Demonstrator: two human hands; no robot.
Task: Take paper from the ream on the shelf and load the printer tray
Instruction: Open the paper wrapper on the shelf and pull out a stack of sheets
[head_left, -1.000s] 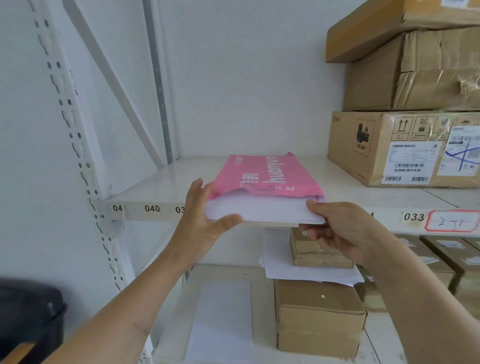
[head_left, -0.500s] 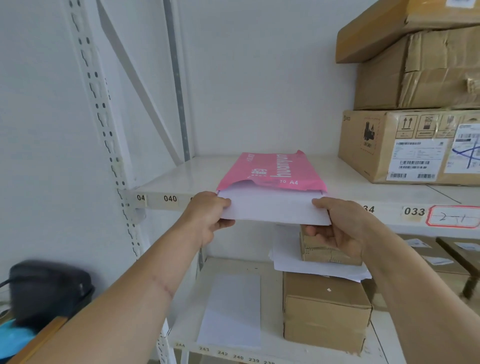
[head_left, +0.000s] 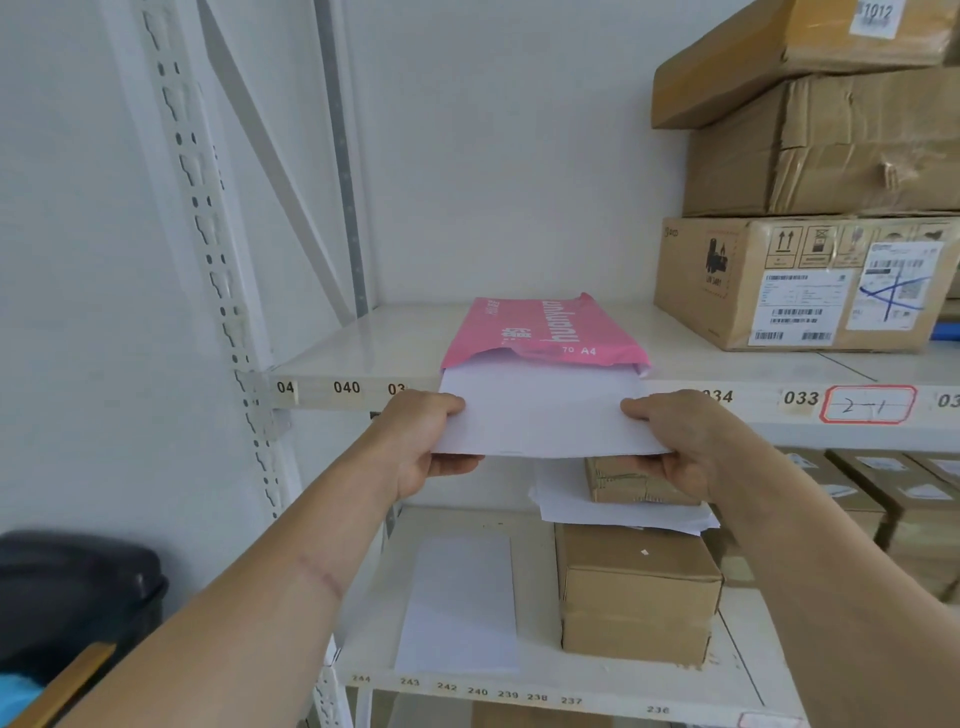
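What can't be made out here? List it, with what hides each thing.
- Printer tray: not in the head view at all.
- How much paper is left: the pink wrapper covers its far end.
- Left hand and right hand fingers under the paper: hidden by the sheets.
- Dark object at lower left: cut off by the frame edge, unidentifiable.
- Box label print: too small to read.

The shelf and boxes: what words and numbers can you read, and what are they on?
"70 A4": pink ream wrapper; its big word is upside down, unclear.
"04", "040", "034", "033": upper shelf edge.
"2-1", handwritten: red-framed tag.
"1012": top box label.
"244" down to "236": lower shelf edge.
Shipping labels: too small to read.
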